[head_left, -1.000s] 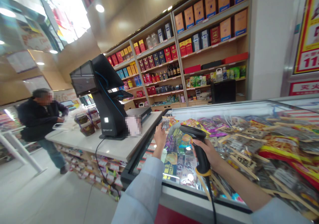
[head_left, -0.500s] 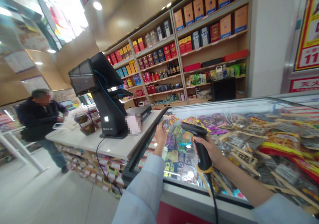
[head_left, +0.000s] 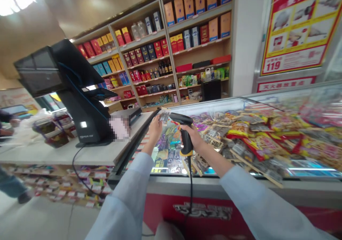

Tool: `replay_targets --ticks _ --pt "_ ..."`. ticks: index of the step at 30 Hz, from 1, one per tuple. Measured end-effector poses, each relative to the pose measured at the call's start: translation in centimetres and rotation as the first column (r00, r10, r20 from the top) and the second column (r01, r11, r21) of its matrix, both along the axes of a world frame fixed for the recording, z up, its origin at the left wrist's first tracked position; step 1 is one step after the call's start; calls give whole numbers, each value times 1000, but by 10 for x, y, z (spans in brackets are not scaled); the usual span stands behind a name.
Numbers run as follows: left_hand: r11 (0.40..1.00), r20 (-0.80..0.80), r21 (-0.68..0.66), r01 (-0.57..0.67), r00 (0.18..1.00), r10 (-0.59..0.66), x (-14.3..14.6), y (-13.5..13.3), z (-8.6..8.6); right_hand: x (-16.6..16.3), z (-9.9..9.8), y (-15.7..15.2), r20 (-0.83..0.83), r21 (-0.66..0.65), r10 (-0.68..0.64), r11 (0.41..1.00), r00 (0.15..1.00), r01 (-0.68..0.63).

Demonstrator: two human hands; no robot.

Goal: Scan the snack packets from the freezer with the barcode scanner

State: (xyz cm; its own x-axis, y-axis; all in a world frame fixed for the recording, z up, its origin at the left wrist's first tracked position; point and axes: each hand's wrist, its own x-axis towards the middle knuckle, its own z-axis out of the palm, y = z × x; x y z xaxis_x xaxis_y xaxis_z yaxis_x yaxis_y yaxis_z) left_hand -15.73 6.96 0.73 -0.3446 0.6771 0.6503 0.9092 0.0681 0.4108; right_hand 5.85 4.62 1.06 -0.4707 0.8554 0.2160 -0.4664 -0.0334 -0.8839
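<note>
My right hand [head_left: 194, 137] grips the handle of a black barcode scanner [head_left: 183, 131] with a yellow band, its head aimed left. My left hand [head_left: 155, 126] holds up a small printed snack packet [head_left: 163, 116] just in front of the scanner's head. Both hands hover over the glass lid of a chest freezer [head_left: 213, 183] filled with packaged snacks. The scanner's black cable hangs down the freezer's red front.
A black checkout terminal [head_left: 72, 87] with its screen stands on the pale counter [head_left: 88, 154] at left, beside bagged goods. Shelves of boxed and bottled goods [head_left: 171, 51] line the back wall. Part of another person shows at the far left edge [head_left: 8, 126].
The view has swung right and down, so the counter and the other person slid left. My hands stay together, the packet still held in front of the scanner.
</note>
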Motion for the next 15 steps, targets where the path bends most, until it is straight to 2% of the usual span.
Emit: replay_targets --ticks 3,6,9,12,15 --pt "996 3 34 76 997 -77 22 -3 20 23 21 -7 -40 31 -13 999 999 14" --pt "984 101 59 166 980 -171 48 -8 19 56 34 -12 -56 41 -54 998 997 57" --pt "953 285 49 298 911 -299 77 -13 -5 95 33 -13 -70 31 -127 991 989 129" --pt "897 474 76 435 776 -416 106 -22 -38 134 22 -11 -72 -1 -238 971 969 238" --pt "847 523 107 520 696 -493 132 -33 -63 167 9 -8 -79 -32 -341 940 937 340"
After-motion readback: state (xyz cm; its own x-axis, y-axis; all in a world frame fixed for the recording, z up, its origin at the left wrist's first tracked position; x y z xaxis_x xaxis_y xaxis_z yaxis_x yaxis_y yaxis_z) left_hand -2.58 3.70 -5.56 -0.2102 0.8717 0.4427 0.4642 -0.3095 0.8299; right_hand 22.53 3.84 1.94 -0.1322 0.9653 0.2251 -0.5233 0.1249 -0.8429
